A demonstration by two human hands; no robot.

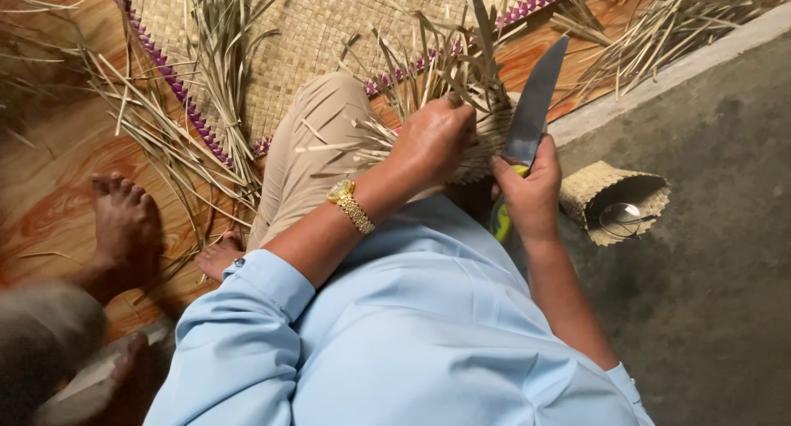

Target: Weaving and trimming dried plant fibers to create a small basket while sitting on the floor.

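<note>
My left hand [432,138], with a gold bracelet at the wrist, grips a small woven straw piece [482,142] with loose strands sticking up. My right hand [531,191] holds a knife [537,100] by its yellow-green handle, the grey blade pointing up and away, right beside the woven piece. Both hands work over my lap, above my tan trouser knee [317,138]. My light blue shirt fills the lower frame.
A woven straw mat [321,30] with purple trim lies on the wooden floor ahead, with loose straw strips [165,129] scattered left and right. A small woven basket [614,199] with a metal object inside lies on the grey concrete at right. Another person's bare feet [124,224] rest at left.
</note>
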